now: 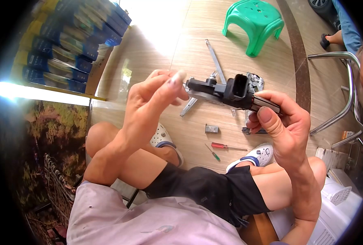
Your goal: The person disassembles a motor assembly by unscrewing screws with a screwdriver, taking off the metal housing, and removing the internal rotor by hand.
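Observation:
A black part with an open rectangular socket [239, 86] is held up in front of me. My right hand [285, 126] grips its metallic right end between thumb and fingers. At its narrow left end is my left hand [157, 92], with thumb and fingertips pressed together; whether they pinch anything is hidden. On the floor below lie a small grey box [211, 129], a red-handled screwdriver [220, 145] and a green-handled screwdriver [216, 156]. Behind the part are a long metal bar [215, 59] and some silvery metal pieces [255, 81].
A green plastic stool [255, 20] stands at the top. Metal chair legs [348, 98] are at the right, near another person's leg [335, 38]. Stacked blue and yellow boxes [63, 49] fill the upper left. White plastic items [334, 194] sit at the lower right.

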`<state>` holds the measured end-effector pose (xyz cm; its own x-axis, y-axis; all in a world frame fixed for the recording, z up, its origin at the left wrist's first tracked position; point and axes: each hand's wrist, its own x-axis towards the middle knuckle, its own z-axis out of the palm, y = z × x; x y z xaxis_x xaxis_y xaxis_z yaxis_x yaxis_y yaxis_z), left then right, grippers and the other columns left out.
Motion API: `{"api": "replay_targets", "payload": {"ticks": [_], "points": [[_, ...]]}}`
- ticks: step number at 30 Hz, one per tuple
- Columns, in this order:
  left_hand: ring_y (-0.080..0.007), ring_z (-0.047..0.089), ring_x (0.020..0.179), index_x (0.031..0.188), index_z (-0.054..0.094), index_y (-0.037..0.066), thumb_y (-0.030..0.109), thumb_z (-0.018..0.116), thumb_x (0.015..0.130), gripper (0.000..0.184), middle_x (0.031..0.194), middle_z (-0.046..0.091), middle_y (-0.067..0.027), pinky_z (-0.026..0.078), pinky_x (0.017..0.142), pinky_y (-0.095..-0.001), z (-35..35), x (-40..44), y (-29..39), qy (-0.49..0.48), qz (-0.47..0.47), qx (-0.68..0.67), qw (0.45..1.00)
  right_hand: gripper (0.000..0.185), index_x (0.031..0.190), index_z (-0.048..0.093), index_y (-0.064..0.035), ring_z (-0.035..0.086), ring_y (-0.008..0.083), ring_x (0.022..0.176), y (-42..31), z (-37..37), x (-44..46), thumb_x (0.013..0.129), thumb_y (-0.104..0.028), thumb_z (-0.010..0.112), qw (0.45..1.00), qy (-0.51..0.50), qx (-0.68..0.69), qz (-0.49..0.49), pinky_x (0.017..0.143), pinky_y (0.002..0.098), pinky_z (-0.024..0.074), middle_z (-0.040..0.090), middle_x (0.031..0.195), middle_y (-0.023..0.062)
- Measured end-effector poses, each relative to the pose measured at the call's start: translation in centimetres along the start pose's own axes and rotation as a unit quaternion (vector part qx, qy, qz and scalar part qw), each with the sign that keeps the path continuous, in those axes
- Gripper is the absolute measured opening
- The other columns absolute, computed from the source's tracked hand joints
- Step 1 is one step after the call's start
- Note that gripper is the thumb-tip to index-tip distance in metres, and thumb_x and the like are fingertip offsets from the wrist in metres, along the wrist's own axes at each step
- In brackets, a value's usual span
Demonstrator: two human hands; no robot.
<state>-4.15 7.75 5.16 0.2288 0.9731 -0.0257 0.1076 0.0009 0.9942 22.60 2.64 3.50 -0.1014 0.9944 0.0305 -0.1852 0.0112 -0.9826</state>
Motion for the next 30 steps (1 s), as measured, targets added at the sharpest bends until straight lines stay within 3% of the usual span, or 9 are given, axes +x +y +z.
{"api": "replay_targets", "payload": {"ticks": [1,5,9,14,16,21,25,28,30], "points": [[-0.0106,0.061,0.081,0.086,0.074,-0.002,0.045,0.055,0.103,0.054,0.085,0.062,-0.0077,0.047,0.064,-0.0246,-0.2,0.3,-0.3,0.001,0.001,0.055,0.998,0.039,0.121,0.061,0.0083,0.066,0.0108,0.079,-0.1,0.0,0.0,0.095,-0.020,0.073,1.000,0.007,-0.005,-0.002,0.072,0.0252,0.0547,0.070,0.093,0.0078],[-0.0120,0.057,0.056,0.090,0.073,-0.004,0.067,0.033,0.103,0.082,0.066,0.058,-0.0029,0.046,0.050,-0.0267,-0.8,0.8,-0.5,-0.171,-0.182,0.016,0.968,0.040,0.121,0.061,0.0081,0.065,0.0105,0.080,-0.4,-0.1,-0.2,0.095,-0.020,0.073,1.000,0.000,-0.017,-0.010,0.072,0.0250,0.0543,0.070,0.094,0.0077],[-0.0145,0.062,0.059,0.108,0.067,-0.003,0.071,0.027,0.102,0.085,0.070,0.062,-0.0054,0.048,0.050,-0.0276,0.3,1.0,-0.8,-0.184,-0.312,-0.165,0.917,0.039,0.121,0.061,0.0075,0.065,0.0098,0.083,-0.3,0.0,-0.5,0.095,-0.018,0.073,0.999,-0.024,-0.034,-0.008,0.073,0.0250,0.0546,0.070,0.097,0.0074],[-0.0179,0.069,0.072,0.110,0.067,0.004,0.067,0.034,0.102,0.071,0.091,0.071,-0.0088,0.056,0.061,-0.0340,0.6,1.3,-0.5,-0.133,-0.256,-0.209,0.934,0.036,0.121,0.061,0.0063,0.066,0.0110,0.089,-0.4,0.3,-0.8,0.095,-0.015,0.073,0.998,-0.052,-0.007,0.030,0.076,0.0274,0.0604,0.070,0.100,0.0081],[-0.0179,0.070,0.079,0.109,0.067,0.005,0.065,0.036,0.103,0.067,0.101,0.072,-0.0092,0.057,0.064,-0.0344,1.9,1.4,0.8,-0.052,-0.247,-0.216,0.943,0.047,0.121,0.062,0.0061,0.069,0.0133,0.082,-0.4,0.9,-1.0,0.094,-0.030,0.073,0.998,-0.039,-0.025,0.031,0.072,0.0264,0.0578,0.071,0.096,0.0098],[-0.0180,0.063,0.110,0.140,0.052,-0.003,0.067,0.029,0.103,0.083,0.118,0.070,-0.0108,0.045,0.100,-0.0375,-0.5,1.8,0.0,-0.195,-0.162,-0.279,0.926,0.045,0.120,0.063,0.0059,0.070,0.0136,0.081,-0.5,0.8,-1.3,0.094,-0.030,0.073,0.997,-0.046,-0.047,0.040,0.071,0.0265,0.0580,0.071,0.093,0.0094],[-0.0179,0.063,0.108,0.137,0.053,-0.006,0.062,0.035,0.104,0.078,0.124,0.066,-0.0114,0.048,0.096,-0.0351,-0.7,0.8,-0.2,-0.169,-0.077,-0.241,0.953,0.045,0.119,0.063,0.0058,0.070,0.0136,0.080,-0.5,0.7,-1.4,0.095,-0.030,0.073,0.996,-0.042,-0.060,0.048,0.071,0.0262,0.0577,0.071,0.091,0.0093],[-0.0252,0.059,0.125,0.141,0.045,-0.006,0.072,0.025,0.100,0.090,0.132,0.060,-0.0167,0.047,0.106,-0.0401,-0.8,0.7,0.2,-0.206,-0.038,-0.045,0.977,0.045,0.120,0.063,0.0057,0.069,0.0135,0.080,-0.3,0.7,-1.4,0.095,-0.030,0.073,0.997,-0.038,-0.052,0.046,0.070,0.0259,0.0574,0.071,0.090,0.0094],[-0.0253,0.057,0.127,0.141,0.046,-0.004,0.073,0.021,0.099,0.092,0.135,0.057,-0.0188,0.047,0.106,-0.0377,-0.6,0.6,0.2,-0.216,-0.035,-0.067,0.973,0.045,0.120,0.063,0.0057,0.069,0.0134,0.079,-0.2,0.7,-1.3,0.095,-0.030,0.073,0.997,-0.034,-0.043,0.046,0.070,0.0258,0.0573,0.071,0.090,0.0093]]}}
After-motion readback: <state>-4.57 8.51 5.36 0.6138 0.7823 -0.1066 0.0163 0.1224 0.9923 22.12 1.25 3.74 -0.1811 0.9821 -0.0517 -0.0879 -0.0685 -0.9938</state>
